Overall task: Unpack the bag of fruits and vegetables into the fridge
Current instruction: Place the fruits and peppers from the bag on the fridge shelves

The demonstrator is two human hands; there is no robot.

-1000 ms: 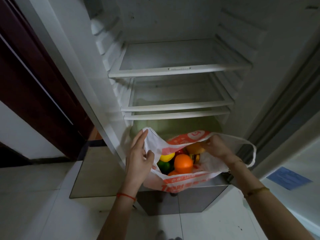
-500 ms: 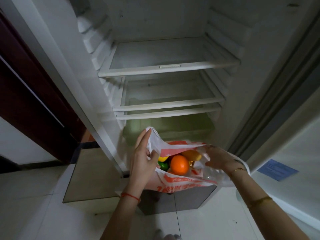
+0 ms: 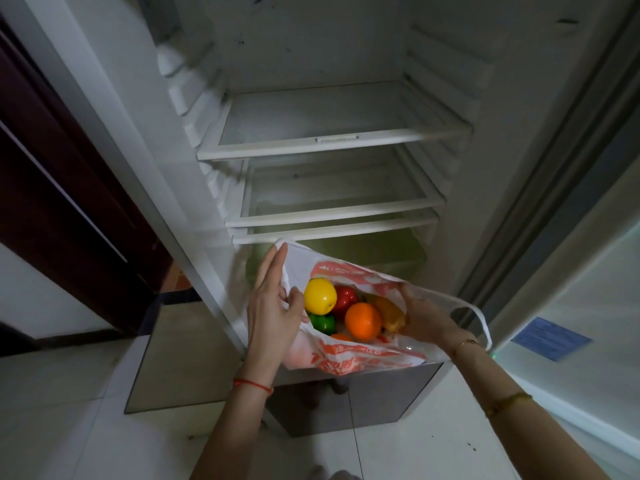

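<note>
So from the headcam I've got both forearms reaching in from the bottom, a red string on the left wrist [image 3: 252, 383] and a gold bracelet on the right wrist [image 3: 465, 342]. My left hand [image 3: 273, 306] pinches the near-left edge of the plastic bag [image 3: 363, 355] between thumb and straight fingers. My right hand [image 3: 424, 315] has its fingers curled round the bag's right rim, just beside the yellowish-orange fruit [image 3: 389, 311] — between them the bag's mouth is pulled wide. The bag sits on the ledge at the bottom of the open fridge [image 3: 450, 50]. Inside it: a yellow fruit [image 3: 320, 295], a red one [image 3: 344, 297], a green one [image 3: 322, 322] and an orange [image 3: 363, 321], all touching. Further back, the greenish crisper drawer [image 3: 374, 251], then three glass shelves [image 3: 332, 140] stacked above.
</note>
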